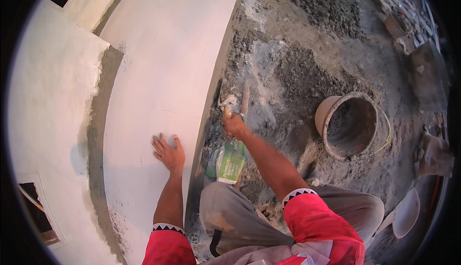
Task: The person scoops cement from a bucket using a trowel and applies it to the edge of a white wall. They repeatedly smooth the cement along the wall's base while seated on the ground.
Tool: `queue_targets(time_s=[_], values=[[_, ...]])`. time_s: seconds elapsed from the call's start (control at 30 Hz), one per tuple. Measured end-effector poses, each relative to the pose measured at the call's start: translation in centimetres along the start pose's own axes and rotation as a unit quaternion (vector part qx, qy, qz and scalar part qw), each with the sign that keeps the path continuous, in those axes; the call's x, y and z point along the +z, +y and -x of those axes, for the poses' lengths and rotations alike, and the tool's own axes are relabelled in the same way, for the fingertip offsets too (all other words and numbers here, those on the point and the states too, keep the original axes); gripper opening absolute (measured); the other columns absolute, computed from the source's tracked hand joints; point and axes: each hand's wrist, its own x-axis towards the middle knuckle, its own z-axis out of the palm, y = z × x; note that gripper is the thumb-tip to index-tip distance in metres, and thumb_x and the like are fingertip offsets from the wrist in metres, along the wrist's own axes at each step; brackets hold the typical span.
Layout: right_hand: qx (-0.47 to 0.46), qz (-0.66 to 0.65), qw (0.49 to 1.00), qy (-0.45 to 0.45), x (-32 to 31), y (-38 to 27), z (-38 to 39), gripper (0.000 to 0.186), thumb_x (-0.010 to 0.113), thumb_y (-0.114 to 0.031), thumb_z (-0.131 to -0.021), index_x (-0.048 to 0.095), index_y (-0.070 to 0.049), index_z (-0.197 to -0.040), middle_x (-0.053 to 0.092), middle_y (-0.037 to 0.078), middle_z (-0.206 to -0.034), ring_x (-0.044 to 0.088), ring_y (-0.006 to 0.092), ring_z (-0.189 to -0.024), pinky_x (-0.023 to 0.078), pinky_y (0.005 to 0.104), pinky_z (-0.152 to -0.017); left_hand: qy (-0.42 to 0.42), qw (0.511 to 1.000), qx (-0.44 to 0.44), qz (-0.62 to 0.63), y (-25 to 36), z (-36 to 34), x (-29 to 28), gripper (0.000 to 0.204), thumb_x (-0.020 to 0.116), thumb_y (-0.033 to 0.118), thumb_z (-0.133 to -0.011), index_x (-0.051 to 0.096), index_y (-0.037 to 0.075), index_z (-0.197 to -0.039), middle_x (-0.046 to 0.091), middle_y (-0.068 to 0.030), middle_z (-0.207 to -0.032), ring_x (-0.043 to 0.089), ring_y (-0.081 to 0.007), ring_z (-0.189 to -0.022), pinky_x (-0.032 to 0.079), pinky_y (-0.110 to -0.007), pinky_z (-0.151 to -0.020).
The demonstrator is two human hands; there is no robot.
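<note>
My left hand lies flat with its fingers spread against the smooth white wall. My right hand is closed around a tan, wooden-looking handle; its other end is hidden, so the kind of tool cannot be told. Just below this hand, at the foot of the wall, lies a green-and-white printed bag. Beside the handle are a crumpled whitish scrap and a reddish-brown stick or pipe.
A pale bucket with cement-crusted sides and a yellowish handle stands on the rough ground to the right. Heaps of dark mortar or sand lie beyond. Debris fills the far right; a whitish basin-like thing lies at near right. A grey unpainted strip runs along the wall.
</note>
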Motion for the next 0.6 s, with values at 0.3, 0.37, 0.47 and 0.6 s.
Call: queue_targets(time_s=[0.3, 0.37, 0.47, 0.6], values=[[0.092, -0.053, 0.994, -0.016, 1.2, 4.6, 1.9, 0.032, 0.063, -0.023, -0.092, 0.051, 0.004, -0.104, 0.053, 0.007, -0.06, 0.053, 0.0194, -0.044, 0.043, 0.0384, -0.041, -0.002, 1.0, 0.001, 0.003, -0.1, 0.0, -0.2, 0.068, 0.048, 0.05, -0.099, 0.036, 0.006, -0.15, 0.024, -0.0206, -0.161, 0.016, -0.0352, -0.151, 0.015, -0.061, -0.118], [0.112, -0.047, 0.993, -0.009, -0.2, 4.6, 3.1, 0.034, 0.063, -0.022, -0.092, 0.051, 0.006, -0.107, 0.054, 0.007, -0.062, 0.053, 0.0194, -0.045, 0.043, 0.0383, -0.041, -0.002, 1.0, 0.001, 0.008, 0.0, -0.2, -0.2, 0.069, 0.048, 0.05, -0.098, 0.036, 0.006, -0.15, 0.023, -0.0205, -0.161, 0.016, -0.0352, -0.151, 0.015, -0.061, -0.118], [0.107, 0.034, 0.992, 0.065, -3.2, 5.3, 7.3, 0.038, 0.064, -0.023, -0.092, 0.051, 0.007, -0.111, 0.055, 0.009, -0.065, 0.054, 0.0202, -0.046, 0.041, 0.0385, -0.04, -0.002, 1.0, 0.005, 0.014, 0.0, -0.1, -0.5, 0.069, 0.049, 0.05, -0.098, 0.036, 0.006, -0.15, 0.023, -0.0203, -0.161, 0.016, -0.0355, -0.151, 0.014, -0.061, -0.118], [0.027, 0.083, 0.986, 0.143, -6.4, 7.0, 12.7, 0.036, 0.063, -0.025, -0.093, 0.05, 0.004, -0.109, 0.056, 0.008, -0.066, 0.056, 0.0182, -0.046, 0.044, 0.037, -0.041, -0.001, 1.0, 0.002, 0.025, -0.1, -0.1, -0.5, 0.068, 0.049, 0.05, -0.098, 0.037, 0.007, -0.149, 0.022, -0.0199, -0.162, 0.016, -0.0358, -0.151, 0.012, -0.061, -0.119]])
